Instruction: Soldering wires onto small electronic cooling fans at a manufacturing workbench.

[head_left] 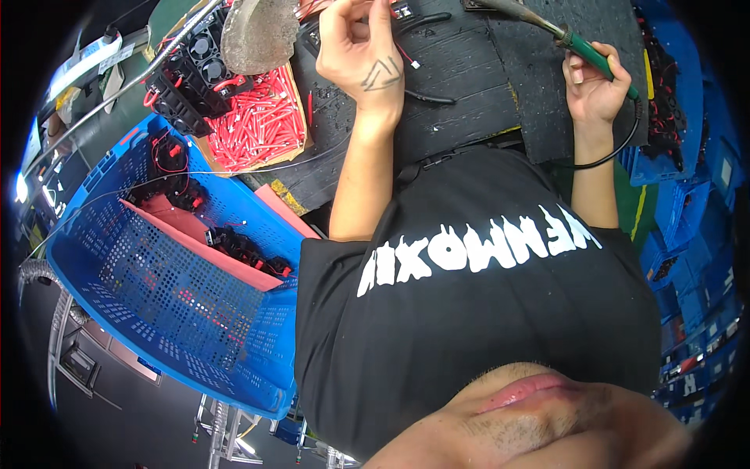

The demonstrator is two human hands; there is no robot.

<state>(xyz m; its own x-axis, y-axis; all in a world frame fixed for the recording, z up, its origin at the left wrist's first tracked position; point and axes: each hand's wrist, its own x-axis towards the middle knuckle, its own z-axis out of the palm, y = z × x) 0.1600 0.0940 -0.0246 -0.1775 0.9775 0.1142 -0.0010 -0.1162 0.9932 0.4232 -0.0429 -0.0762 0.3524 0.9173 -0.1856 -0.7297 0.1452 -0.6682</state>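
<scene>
My right hand is closed round the green handle of a soldering iron. Its metal shaft runs up and left past the top edge, so the tip is out of view. Over the dark bench mat, my left hand is raised with its fingers curled in a pinch. What those fingers hold, if anything, is cut off at the top edge. Just beside them lie a black cable and a thin red wire with a small white connector.
Left of my left arm sits a cardboard box of red tube-like pieces. Black cooling fans are stacked behind it. A blue perforated crate holds more fans and pink sheets. Blue bins stand at the right. A grey lamp-like piece hangs overhead.
</scene>
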